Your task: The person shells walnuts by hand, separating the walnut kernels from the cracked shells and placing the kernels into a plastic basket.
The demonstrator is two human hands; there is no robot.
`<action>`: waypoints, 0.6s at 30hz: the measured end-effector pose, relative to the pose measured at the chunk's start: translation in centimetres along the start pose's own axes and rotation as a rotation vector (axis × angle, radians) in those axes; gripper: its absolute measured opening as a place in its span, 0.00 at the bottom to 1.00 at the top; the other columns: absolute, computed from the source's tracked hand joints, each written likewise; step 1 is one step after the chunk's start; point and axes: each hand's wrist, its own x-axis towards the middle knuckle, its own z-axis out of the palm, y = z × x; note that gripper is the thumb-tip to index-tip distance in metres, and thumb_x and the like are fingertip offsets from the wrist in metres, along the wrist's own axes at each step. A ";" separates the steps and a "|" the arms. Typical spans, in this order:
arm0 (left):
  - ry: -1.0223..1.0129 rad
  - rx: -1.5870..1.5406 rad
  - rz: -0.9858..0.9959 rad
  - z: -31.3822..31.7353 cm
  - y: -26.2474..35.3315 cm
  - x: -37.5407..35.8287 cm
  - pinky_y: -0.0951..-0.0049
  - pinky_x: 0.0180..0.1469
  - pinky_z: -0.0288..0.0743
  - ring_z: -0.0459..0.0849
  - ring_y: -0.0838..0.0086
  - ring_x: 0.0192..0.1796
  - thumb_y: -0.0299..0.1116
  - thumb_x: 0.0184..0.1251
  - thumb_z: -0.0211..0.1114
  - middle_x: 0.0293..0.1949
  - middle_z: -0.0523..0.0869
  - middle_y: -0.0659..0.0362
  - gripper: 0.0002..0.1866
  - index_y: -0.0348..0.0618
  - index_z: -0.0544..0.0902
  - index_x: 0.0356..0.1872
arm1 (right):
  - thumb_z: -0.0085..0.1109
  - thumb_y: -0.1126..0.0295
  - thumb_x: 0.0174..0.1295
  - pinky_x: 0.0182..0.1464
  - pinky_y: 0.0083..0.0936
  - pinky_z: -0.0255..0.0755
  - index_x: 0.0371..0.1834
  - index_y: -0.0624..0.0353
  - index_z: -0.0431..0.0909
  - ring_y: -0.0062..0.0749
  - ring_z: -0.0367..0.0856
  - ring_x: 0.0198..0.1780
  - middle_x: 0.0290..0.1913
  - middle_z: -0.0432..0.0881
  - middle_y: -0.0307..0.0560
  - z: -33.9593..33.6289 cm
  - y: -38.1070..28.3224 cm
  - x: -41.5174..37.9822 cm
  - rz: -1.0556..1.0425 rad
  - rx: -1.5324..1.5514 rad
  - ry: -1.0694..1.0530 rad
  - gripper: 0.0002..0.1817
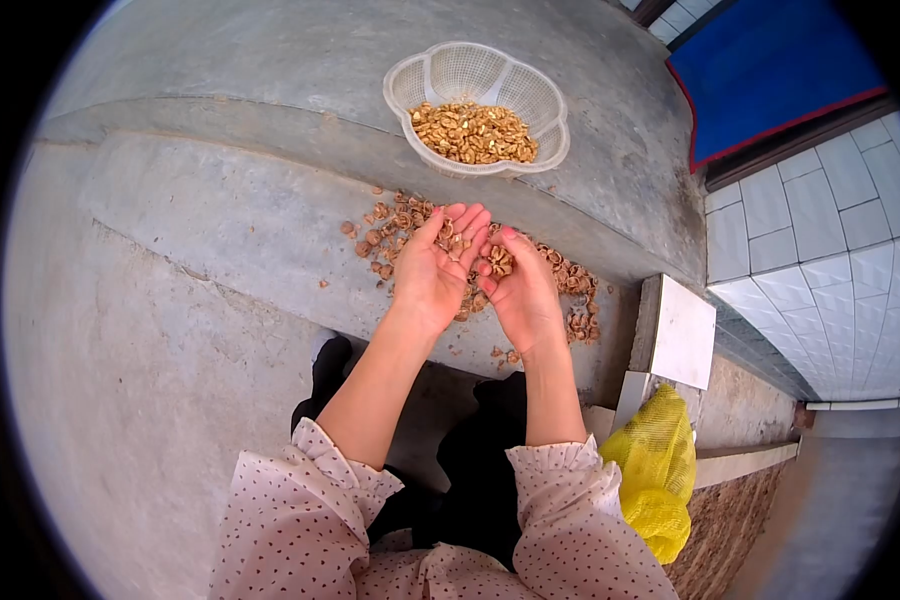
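Observation:
My left hand [428,275] is turned palm up and cupped, with broken walnut shell pieces [453,241] lying in it. Close beside it, my right hand [526,295] curls its fingers around a walnut kernel [499,261]. Both hands are over a scatter of brown walnut shells [574,278] on the concrete step. Beyond them, on the higher level, a white mesh plastic basket [406,82] holds a heap of shelled walnut kernels [475,133].
A yellow mesh sack [660,450] stands at my right, near a white-tiled block [682,330]. The concrete step [230,205] runs across in front of me. A blue curtain [780,75] with a red edge hangs at the upper right, above a tiled wall [820,200].

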 end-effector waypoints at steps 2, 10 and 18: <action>0.003 0.003 -0.001 0.1 0.0 -0.1 0.68 0.61 0.70 0.74 0.61 0.59 0.34 0.72 0.44 0.52 0.76 0.45 0.14 0.32 0.70 0.46 | 0.61 0.71 0.56 0.36 0.21 0.70 0.40 0.60 0.73 0.25 0.75 0.33 0.32 0.76 0.38 -1.0 1.6 0.9 -0.049 -0.165 0.031 0.11; 0.007 0.061 0.023 0.1 0.0 -0.1 0.70 0.59 0.69 0.74 0.63 0.58 0.35 0.73 0.43 0.53 0.76 0.48 0.15 0.33 0.70 0.48 | 0.64 0.73 0.52 0.43 0.25 0.71 0.33 0.63 0.78 0.26 0.78 0.37 0.35 0.81 0.40 -0.7 2.3 1.3 -0.665 -1.162 0.099 0.08; 0.154 0.332 0.058 -0.8 -0.9 1.1 0.63 0.64 0.60 0.66 0.66 0.64 0.38 0.70 0.48 0.61 0.69 0.51 0.18 0.37 0.68 0.55 | 0.60 0.67 0.59 0.36 0.18 0.69 0.42 0.67 0.75 0.23 0.73 0.31 0.28 0.75 0.39 1.9 -2.9 4.8 -0.344 -0.383 0.079 0.14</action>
